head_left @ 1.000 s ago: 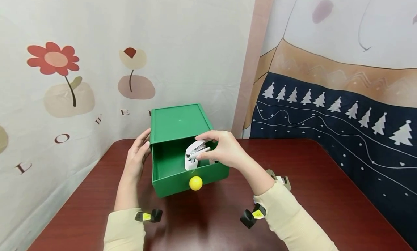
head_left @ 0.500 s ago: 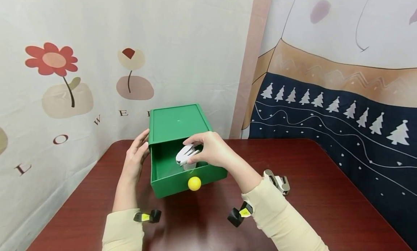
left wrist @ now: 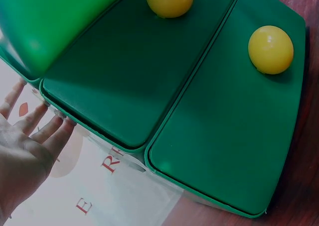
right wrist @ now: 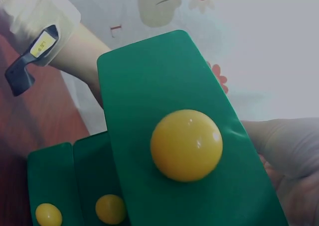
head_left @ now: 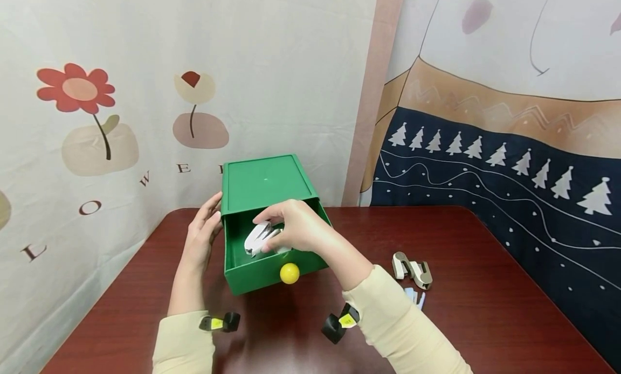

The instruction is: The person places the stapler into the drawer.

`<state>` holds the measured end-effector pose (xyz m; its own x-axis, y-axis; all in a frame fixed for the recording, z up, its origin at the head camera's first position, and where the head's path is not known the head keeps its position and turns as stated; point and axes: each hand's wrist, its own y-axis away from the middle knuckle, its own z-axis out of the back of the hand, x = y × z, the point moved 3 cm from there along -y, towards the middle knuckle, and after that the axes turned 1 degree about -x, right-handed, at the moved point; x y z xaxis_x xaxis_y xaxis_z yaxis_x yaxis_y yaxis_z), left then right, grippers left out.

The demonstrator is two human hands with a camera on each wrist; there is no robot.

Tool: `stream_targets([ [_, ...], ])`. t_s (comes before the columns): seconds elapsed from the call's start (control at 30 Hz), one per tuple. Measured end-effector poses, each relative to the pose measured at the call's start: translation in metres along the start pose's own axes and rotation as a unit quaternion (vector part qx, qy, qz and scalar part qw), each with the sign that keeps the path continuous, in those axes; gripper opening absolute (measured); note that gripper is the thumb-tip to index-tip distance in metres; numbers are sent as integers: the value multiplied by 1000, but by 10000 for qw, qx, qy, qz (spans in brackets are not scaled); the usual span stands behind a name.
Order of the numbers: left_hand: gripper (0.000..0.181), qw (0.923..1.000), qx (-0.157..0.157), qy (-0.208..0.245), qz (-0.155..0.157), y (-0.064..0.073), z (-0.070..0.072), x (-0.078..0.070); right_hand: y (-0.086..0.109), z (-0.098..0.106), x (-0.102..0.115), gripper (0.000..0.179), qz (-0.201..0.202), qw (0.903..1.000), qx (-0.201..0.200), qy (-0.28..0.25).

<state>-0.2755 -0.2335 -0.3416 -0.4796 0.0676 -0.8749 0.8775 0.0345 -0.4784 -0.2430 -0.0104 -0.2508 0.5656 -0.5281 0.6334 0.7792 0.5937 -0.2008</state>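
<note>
A green drawer cabinet [head_left: 267, 182] stands on the table with its top drawer [head_left: 257, 279] pulled out. Inside that drawer, toward its left part, my right hand [head_left: 301, 228] pinches a white stapler [head_left: 257, 237] between thumb and fingers. Whether the stapler touches the drawer floor is hard to tell. The drawer front [right wrist: 144, 86] hides much of the right hand [right wrist: 294, 171] in the right wrist view. My left hand [head_left: 201, 231] lies against the cabinet's left side; in the left wrist view the straight fingertips of the left hand [left wrist: 30, 146] touch its edge.
A round yellow knob [head_left: 289, 273] sticks out from the drawer front. Lower drawers with yellow knobs [left wrist: 270, 50] are closed. Right of my right forearm lie a beige-and-brown stapler-like object [head_left: 412, 271] and a light blue item [head_left: 414, 297], partly behind the sleeve.
My right hand has carried the white stapler leftward and slightly down within the drawer. The sleeve's shift uncovers the objects on the right. My left hand stays on the cabinet.
</note>
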Motion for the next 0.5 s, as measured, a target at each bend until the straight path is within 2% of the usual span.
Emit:
stream_targets([
  [0.27, 47, 10000, 65, 4, -26, 1, -1, -1, 1, -7, -1, 44, -206, 9993, 290, 120],
  [0.5, 47, 9999, 61, 67, -48, -1, -2, -1, 6, -2, 0, 45, -88, 9999, 90, 26],
])
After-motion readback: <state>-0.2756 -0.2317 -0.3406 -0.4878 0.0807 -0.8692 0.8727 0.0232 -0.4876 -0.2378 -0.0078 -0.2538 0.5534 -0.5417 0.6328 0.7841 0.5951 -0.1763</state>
